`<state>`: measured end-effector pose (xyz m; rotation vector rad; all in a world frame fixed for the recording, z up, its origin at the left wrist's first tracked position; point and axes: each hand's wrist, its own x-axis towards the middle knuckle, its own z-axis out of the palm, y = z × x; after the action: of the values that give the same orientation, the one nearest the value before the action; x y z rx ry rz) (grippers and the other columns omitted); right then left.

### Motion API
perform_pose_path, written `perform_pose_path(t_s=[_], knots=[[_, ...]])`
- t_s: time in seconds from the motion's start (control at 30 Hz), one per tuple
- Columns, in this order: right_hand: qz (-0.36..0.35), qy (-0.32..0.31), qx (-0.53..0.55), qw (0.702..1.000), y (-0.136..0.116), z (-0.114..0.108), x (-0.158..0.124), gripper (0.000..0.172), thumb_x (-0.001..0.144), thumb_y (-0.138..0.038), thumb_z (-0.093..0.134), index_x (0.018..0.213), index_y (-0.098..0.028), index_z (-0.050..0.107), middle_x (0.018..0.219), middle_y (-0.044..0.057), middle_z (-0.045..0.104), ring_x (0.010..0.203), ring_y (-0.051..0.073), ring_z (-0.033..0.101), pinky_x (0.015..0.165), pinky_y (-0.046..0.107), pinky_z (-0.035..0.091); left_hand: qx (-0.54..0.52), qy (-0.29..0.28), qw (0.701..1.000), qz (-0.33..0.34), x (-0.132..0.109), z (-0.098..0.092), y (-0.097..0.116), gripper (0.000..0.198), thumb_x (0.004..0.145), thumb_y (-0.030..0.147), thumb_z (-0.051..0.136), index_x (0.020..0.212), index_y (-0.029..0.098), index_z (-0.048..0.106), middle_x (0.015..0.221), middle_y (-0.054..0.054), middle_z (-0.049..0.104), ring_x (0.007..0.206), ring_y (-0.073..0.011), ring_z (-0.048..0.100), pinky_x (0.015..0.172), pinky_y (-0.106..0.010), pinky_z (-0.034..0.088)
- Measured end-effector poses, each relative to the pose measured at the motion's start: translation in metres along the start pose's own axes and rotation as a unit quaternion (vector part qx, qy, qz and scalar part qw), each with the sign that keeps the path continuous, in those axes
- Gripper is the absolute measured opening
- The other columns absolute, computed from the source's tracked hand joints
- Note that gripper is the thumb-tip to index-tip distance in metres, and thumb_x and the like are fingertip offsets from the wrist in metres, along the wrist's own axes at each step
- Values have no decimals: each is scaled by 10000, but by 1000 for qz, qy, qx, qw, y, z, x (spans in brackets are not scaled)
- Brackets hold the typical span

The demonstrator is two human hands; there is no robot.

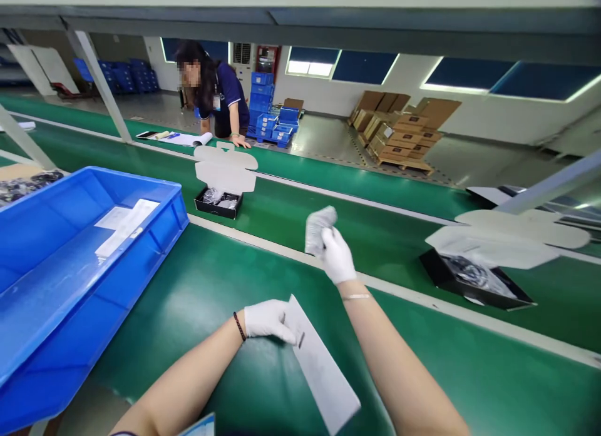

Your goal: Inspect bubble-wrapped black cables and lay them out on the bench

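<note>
My left hand [268, 319], in a white glove, is closed on the upper end of a long white folded paper [323, 373] with a small dark mark. The paper slants over the green work surface, and its lower end points toward me. My right hand [338, 256], also gloved, pinches a pale, greyish-white packet [317, 228] above the near edge of the conveyor belt. Motion blurs the packet, so its contents cannot be made out. Two open black boxes with white lids ride on the belt: a left box [218, 209] and a right box [474, 284], both holding plastic-wrapped items.
A large blue bin [141, 187] with some white papers in it stands at left. Beyond the belt, a person [230, 98] leans on the far ledge beside papers [188, 139]. Slanted posts [101, 86] and an overhead shelf [300, 32] frame the station. Cartons [404, 139] are stacked behind.
</note>
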<state>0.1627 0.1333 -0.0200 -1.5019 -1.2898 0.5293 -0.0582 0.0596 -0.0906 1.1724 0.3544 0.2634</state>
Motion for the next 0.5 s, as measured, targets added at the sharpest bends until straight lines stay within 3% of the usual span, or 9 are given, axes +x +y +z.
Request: perform_pose_path(t_s=[0.07, 0.13, 0.23, 0.33, 0.43, 0.5], knots=[[-12, -130, -44, 990, -29, 42, 38, 475, 956, -457, 489, 1331, -194, 614, 1340, 107, 670, 1208, 266, 634, 1070, 396, 498, -2, -25, 1000, -18, 1, -3, -6, 649, 501, 632, 958, 857, 142, 725, 883, -43, 701, 837, -202, 637, 902, -366, 537], [-14, -231, -153, 961, -55, 89, 73, 546, 949, -387, 513, 1444, -157, 532, 1448, 131, 598, 1293, 277, 588, 1115, 390, 458, -1, -48, 998, -31, 3, -7, -12, 694, 499, 659, 947, 911, 151, 716, 907, -33, 696, 867, -208, 641, 943, -386, 534], [-13, -250, -228, 941, -81, 153, 117, 609, 947, -358, 543, 1489, -96, 450, 1452, 189, 580, 1289, 314, 591, 1093, 402, 468, -2, -85, 996, -40, 10, -11, -22, 717, 461, 642, 966, 926, 159, 710, 925, -33, 694, 889, -223, 655, 984, -406, 530], [-26, -247, -263, 933, -89, 202, 147, 512, 987, -336, 472, 1442, -100, 480, 1388, 186, 624, 1231, 317, 624, 1027, 399, 502, -10, -101, 994, -34, 17, -12, -29, 725, 414, 614, 982, 913, 162, 712, 906, -30, 690, 887, -245, 667, 1006, -439, 527], [-25, -256, -306, 917, -80, 235, 155, 423, 1019, -332, 400, 1340, -122, 578, 1300, 176, 673, 1166, 314, 655, 979, 399, 514, -16, -110, 994, -24, 24, -11, -33, 707, 407, 605, 976, 886, 153, 720, 894, -30, 673, 934, -285, 665, 1052, -472, 490], [-25, -255, -333, 907, -69, 246, 149, 481, 1047, -431, 344, 1298, -127, 618, 1240, 189, 691, 1129, 328, 666, 958, 421, 516, -22, -116, 993, -30, 25, -9, -34, 706, 393, 596, 977, 882, 149, 732, 890, -28, 666, 964, -296, 649, 1086, -468, 456]])
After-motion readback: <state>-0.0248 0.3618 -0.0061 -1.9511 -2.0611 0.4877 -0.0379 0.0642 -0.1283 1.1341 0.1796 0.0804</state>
